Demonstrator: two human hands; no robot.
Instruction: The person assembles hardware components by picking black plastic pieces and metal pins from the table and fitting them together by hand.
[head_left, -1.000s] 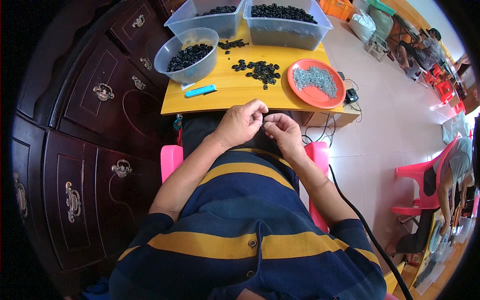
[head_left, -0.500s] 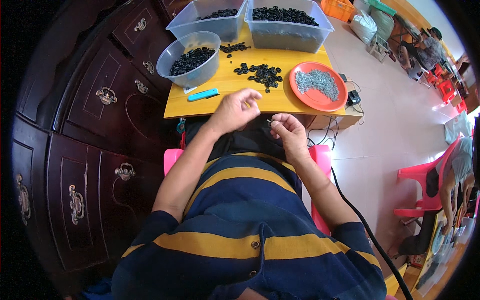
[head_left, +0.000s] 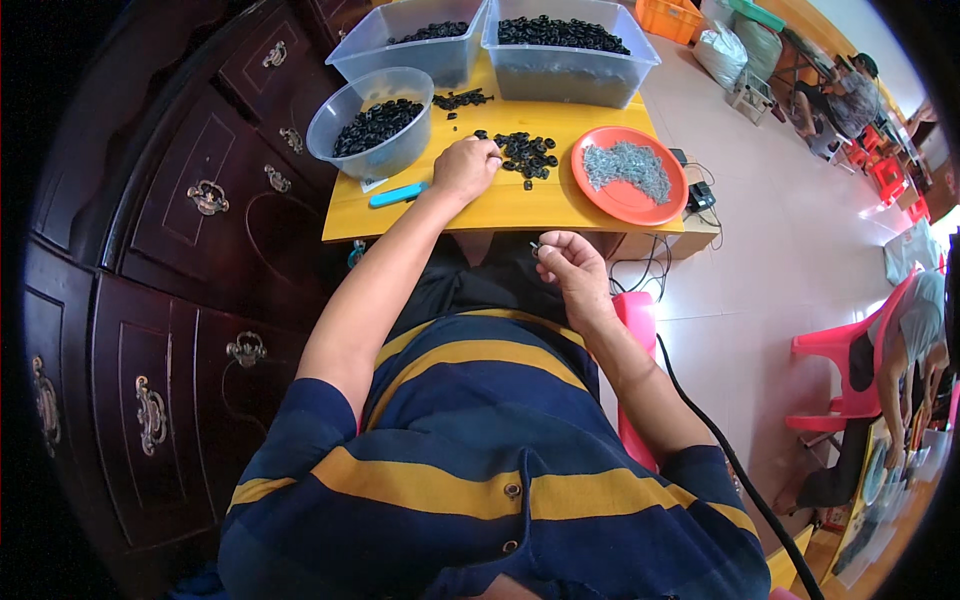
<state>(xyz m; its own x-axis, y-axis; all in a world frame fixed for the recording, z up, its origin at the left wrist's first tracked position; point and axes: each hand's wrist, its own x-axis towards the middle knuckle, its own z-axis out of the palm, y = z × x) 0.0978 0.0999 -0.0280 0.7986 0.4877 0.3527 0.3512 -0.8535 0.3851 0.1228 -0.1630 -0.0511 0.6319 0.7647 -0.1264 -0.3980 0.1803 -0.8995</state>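
My left hand [head_left: 466,170] rests over the yellow table at the left edge of a loose pile of small black oval rings [head_left: 527,158]. Its fingers are curled together against the pile, and whatever is between the fingertips is hidden. Just off the table's front edge, above my lap, my right hand [head_left: 577,270] pinches a small shiny metal pin [head_left: 536,246] between thumb and forefinger. An orange-red plate [head_left: 640,207] heaped with small silvery metal pieces [head_left: 630,168] stands to the right of the rings.
Behind are a round clear tub [head_left: 420,142] and two clear bins [head_left: 570,83], all holding black parts. A blue-handled tool [head_left: 397,195] lies near the front edge. Dark drawers [head_left: 190,250] flank my left; a black cable [head_left: 715,430] runs at right. Two people sit farther right.
My left hand has moved forward, from above the table's front edge to the black rings. My right hand stays nearly in place, still pinching the small metal pin.
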